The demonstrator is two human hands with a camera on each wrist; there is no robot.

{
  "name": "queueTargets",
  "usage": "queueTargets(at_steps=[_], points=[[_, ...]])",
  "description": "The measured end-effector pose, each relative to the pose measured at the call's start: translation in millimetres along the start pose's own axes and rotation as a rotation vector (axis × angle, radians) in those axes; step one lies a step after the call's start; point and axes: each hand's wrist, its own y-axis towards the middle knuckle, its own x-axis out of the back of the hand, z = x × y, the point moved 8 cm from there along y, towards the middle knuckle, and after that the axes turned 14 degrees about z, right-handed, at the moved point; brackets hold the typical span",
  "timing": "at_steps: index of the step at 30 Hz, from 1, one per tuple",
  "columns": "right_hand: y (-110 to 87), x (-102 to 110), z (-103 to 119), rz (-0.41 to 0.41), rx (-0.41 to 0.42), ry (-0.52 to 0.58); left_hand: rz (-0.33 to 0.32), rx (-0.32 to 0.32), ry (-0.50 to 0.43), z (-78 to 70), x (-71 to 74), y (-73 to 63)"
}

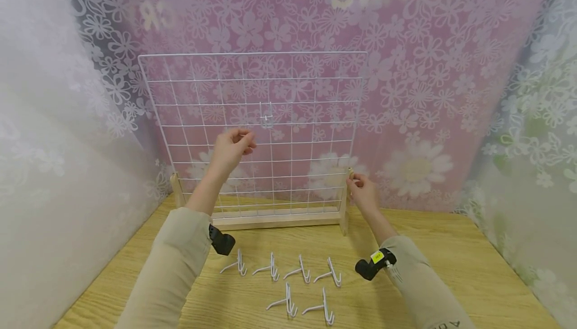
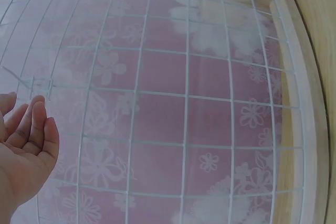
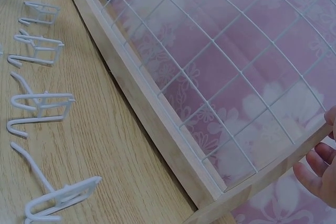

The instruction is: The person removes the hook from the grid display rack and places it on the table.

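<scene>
A white wire grid panel [image 1: 252,54] stands upright in a pale wooden stand [image 1: 279,220]. One white wire hook [image 1: 266,120] hangs on the grid near its middle; the left wrist view also shows this hook [image 2: 40,86]. Just below and left of it is my left hand [image 1: 232,151], its fingers loosely bent with nothing in them. At the grid's right side, my right hand [image 1: 364,191] holds the upper end of the stand's wooden post [image 1: 344,204] between thumb and fingers. The right wrist view catches only part of that hand [image 3: 319,169].
Several white wire hooks [image 1: 331,272] lie in two rows on the wood-grain table [image 1: 419,249], in front of the stand. A flowered pink curtain [image 1: 414,93] hangs behind the grid, with pale flowered sheets [image 1: 532,143] at both sides.
</scene>
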Motion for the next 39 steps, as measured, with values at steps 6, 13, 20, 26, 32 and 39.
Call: queueTargets(at_steps=[6,13,20,26,32,39], points=[[0.0,-0.7,-4.0,0.014,0.003,0.011,-0.054,-0.004,-0.082,-12.0,1.9,9.5],[-0.6,-1.1,-5.3,0.012,0.004,0.025,-0.062,0.008,-0.102,-19.8,-1.3,19.7],[-0.1,-1.6,-6.2,0.010,0.008,0.017,-0.060,0.053,-0.105,-18.5,-2.9,29.8],[1.0,-0.6,-7.3,0.013,0.008,-0.008,-0.038,0.052,-0.147,-22.0,-7.6,33.6],[-0.2,-0.1,-6.9,0.013,0.010,0.015,-0.020,0.046,-0.153,-30.0,-14.9,35.6],[-0.8,0.5,-3.5,0.021,0.005,0.022,-0.048,0.092,-0.264,-30.0,-15.7,39.2]])
